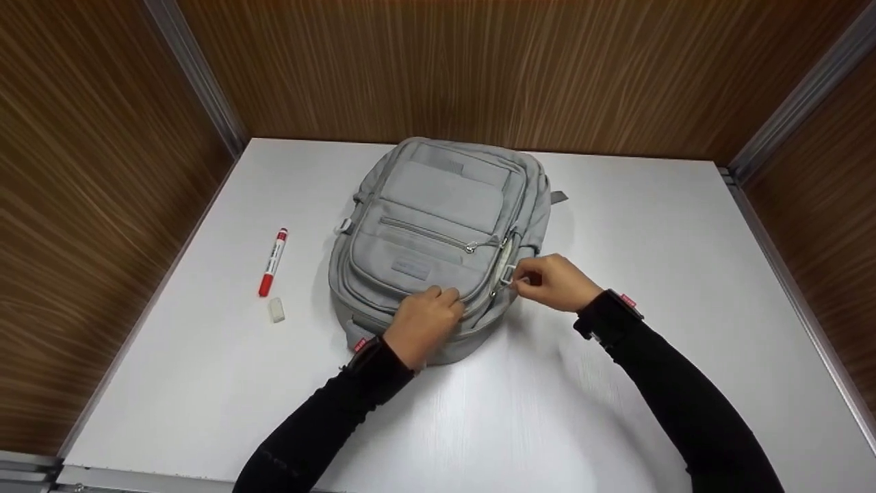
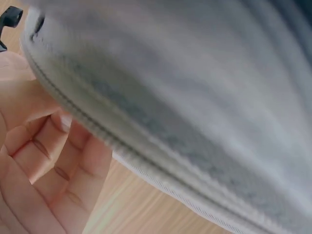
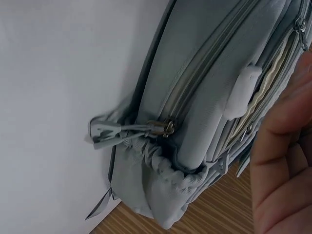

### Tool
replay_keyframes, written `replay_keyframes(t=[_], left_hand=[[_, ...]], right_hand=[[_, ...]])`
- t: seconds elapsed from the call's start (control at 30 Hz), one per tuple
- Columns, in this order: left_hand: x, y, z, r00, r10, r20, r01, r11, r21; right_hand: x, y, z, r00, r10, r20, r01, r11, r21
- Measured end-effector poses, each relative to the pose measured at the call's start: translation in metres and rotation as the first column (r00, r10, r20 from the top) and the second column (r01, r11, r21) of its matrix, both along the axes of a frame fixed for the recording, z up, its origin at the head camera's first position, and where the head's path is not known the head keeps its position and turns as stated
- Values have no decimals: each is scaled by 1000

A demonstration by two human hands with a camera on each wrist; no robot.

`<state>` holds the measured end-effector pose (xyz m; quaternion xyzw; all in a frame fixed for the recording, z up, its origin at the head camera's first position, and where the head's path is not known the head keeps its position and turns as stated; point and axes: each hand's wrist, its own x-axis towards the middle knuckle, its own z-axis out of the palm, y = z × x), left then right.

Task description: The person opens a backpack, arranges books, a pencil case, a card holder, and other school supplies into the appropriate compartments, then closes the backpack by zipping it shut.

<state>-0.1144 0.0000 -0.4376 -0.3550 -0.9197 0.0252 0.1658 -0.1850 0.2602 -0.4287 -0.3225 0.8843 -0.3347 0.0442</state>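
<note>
A grey backpack (image 1: pixel 445 185) lies front up on the white table. My left hand (image 1: pixel 428 322) pinches its near edge; in the left wrist view the thumb and curled fingers meet at the zippered rim (image 2: pixel 92 124). At the bag's right side is my right hand (image 1: pixel 556 282), thumb and forefinger curled together. In the right wrist view its fingertips are at a metal zipper pull (image 3: pixel 303 39), beside a gap where pale lining (image 3: pixel 265 87) shows. A light strap buckle (image 3: pixel 243 92) crosses that gap. Another zipper pull (image 3: pixel 163 127) hangs by the gathered side pocket (image 3: pixel 165 168).
Left of the bag lie a red-capped white marker (image 1: pixel 274 263) and a small whitish block (image 1: pixel 276 310), like an eraser. Wood-grain panels (image 1: pixel 452 75) stand behind and at both sides of the table (image 1: pixel 657 226). A strap end (image 1: pixel 559 196) sticks out at the bag's right.
</note>
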Motion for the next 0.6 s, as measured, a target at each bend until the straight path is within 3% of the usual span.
replay_keyframes(t=[0.13, 0.37, 0.6], left_hand=[[1, -2, 0, 999, 29, 22, -30, 999, 22], [1, -14, -5, 998, 23, -60, -16, 994, 112], [2, -28, -7, 997, 24, -73, -12, 987, 162]], right_hand=[[-13, 7, 2, 1000, -23, 0, 23, 1000, 13], [-25, 14, 1, 997, -71, -4, 71, 997, 13], [-32, 21, 0, 991, -128, -35, 128, 992, 6]])
